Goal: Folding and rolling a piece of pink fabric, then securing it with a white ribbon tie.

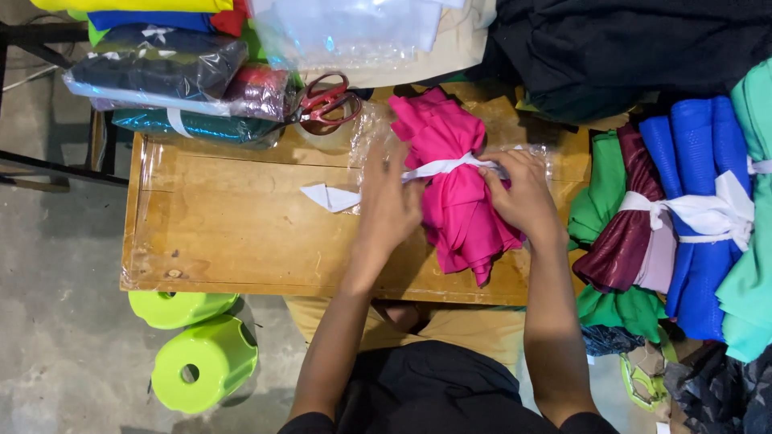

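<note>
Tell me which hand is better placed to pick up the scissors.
Probably the left hand. It rests on the pink fabric bundle on the side toward the red-handled scissors, while the right hand is on the far side, holding the white tie.

Two green stools (197,341), one scissors (328,102).

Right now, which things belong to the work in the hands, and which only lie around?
In the work: pink cloth bundle, white tie strip, left hand, right hand.

Lying about: red scissors, green stools, blue tied bundle, wrapped cloth packs, white paper scrap.
</note>
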